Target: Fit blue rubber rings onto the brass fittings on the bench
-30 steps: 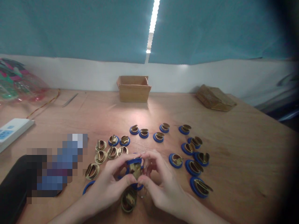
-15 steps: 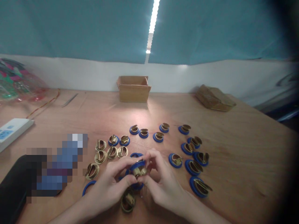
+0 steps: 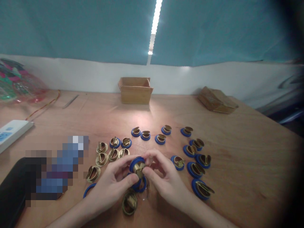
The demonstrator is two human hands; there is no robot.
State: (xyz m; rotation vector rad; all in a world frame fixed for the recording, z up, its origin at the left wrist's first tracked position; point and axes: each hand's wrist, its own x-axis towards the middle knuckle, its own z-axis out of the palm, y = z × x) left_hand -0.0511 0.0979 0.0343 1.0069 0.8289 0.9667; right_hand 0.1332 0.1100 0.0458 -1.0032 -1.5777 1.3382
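My left hand [image 3: 111, 186] and my right hand [image 3: 166, 182] meet over the wooden table [image 3: 237, 152], both pinching one brass fitting with a blue ring [image 3: 137, 164] between thumbs and fingertips. Below the hands lie a bare brass fitting [image 3: 129, 202] and loose blue rings [image 3: 141, 186]. An arc of brass fittings with blue rings on them [image 3: 190, 151] curves around the right and back. To the left sit several brass fittings without rings [image 3: 102, 158].
An open cardboard box [image 3: 136, 90] stands at the back centre, a flattened one [image 3: 217, 100] at the back right. A white power strip [image 3: 11, 133], tweezers [image 3: 70, 101] and a plastic bag [image 3: 16, 83] lie left. A pixelated object and a black item [image 3: 11, 190] sit near left.
The brass fitting has been turned in my fingers and the blue ring now sits tilted around it. Both hands have shifted slightly up and stay together.
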